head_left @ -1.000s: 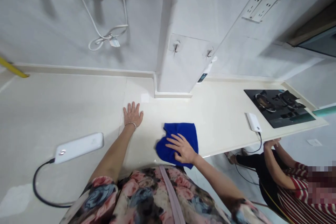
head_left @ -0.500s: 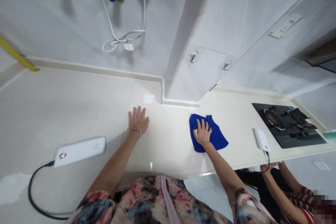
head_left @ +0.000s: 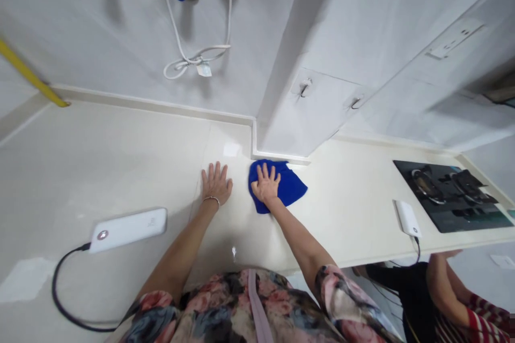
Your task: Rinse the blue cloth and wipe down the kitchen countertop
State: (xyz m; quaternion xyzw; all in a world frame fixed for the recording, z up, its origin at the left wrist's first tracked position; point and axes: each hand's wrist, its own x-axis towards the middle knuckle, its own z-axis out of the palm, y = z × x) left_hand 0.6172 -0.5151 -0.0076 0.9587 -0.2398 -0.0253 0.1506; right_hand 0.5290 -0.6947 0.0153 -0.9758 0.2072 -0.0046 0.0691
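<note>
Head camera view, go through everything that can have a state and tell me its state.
left hand: open, flat on the countertop, holding nothing.
right hand: open, fingers spread, pressed on the blue cloth.
blue cloth: rumpled, lying at the pillar's base.
large power bank: lying flat, black cable plugged in.
small power bank: lying flat, cable plugged in.
white wall cord: hanging, slack bundled.
gas hob: no pot on it.
</note>
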